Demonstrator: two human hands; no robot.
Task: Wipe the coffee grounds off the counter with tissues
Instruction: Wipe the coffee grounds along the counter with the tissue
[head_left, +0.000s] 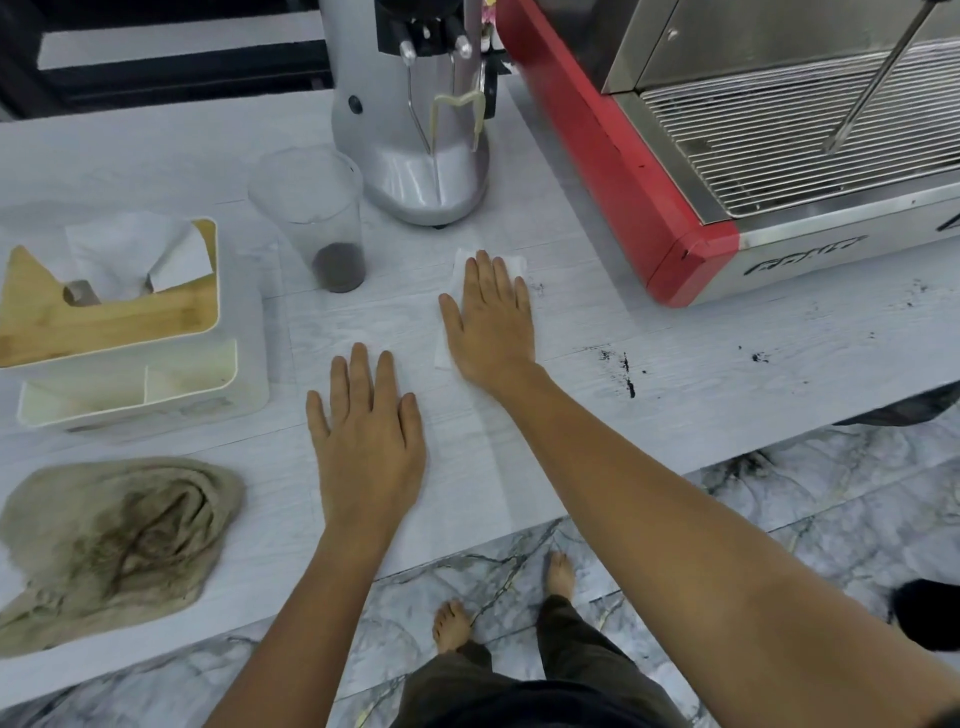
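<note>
On the pale counter (675, 415), flat right hand (491, 317) presses thin white tissue (511, 262); left hand (366, 441) lies flat.

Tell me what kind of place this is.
Likely a coffee bar or café prep counter: a red-sided espresso machine with a steam wand, a coffee grinder beside it, and spilled coffee grounds on the counter being wiped with a tissue.

Cluttered counter (675, 332) (grounds (626, 371), tissue (511, 262), rag (109, 540))

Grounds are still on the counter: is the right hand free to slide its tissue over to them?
Probably yes: the right hand lies flat on the tissue, and only bare counter separates it from the grounds.
</note>
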